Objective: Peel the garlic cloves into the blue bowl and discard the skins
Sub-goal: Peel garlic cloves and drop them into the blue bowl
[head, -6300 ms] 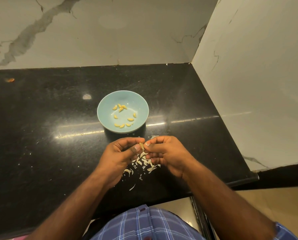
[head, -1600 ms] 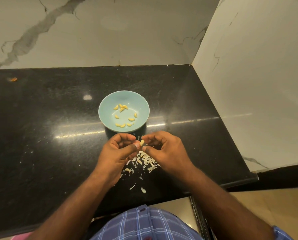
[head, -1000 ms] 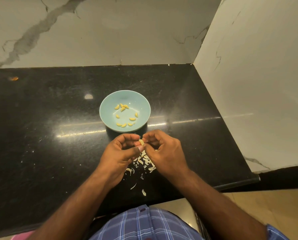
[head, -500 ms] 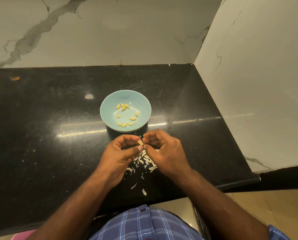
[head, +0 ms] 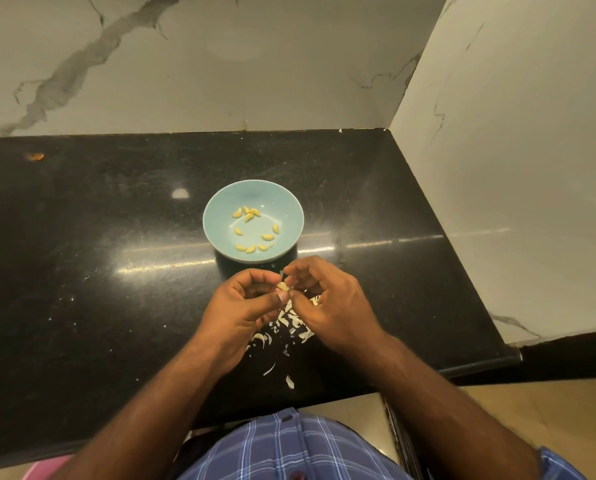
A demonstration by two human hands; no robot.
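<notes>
Change since half a second ago: my two hands have lifted slightly toward the bowl and my right fingers have opened a little off the clove; nothing else on the bench has shifted.

Item 1, small pale yellow garlic clove (head: 282, 286): held in the air between my hands, just this side of the bowl's near rim. Long axis appears to run roughly away from me, toward the bowl, though it is too small and too covered to be sure.

Item 2, left hand (head: 246, 301): grip narrow, thumb and forefinger pinching the clove from its left.

Item 3, right hand (head: 327, 299): grip narrow, fingertips curled at the clove's right side, seemingly nipping a thin sliver of skin that stands up from it.

Item 4, round light blue ceramic bowl (head: 216, 209): straight ahead of the clove, near it, about ten peeled yellow cloves (head: 251, 230) scattered inside.

Item 5, heap of white papery garlic skins (head: 289, 323): on the glossy black stone bench (head: 99, 271) directly beneath and behind my hands, a few strays nearer the bench edge.

Judgement: the clove is partly stripped. Once bare, the drop is a short forward reach; the left hand, which carries it, is the nearer one. Skins not yet discarded.
</notes>
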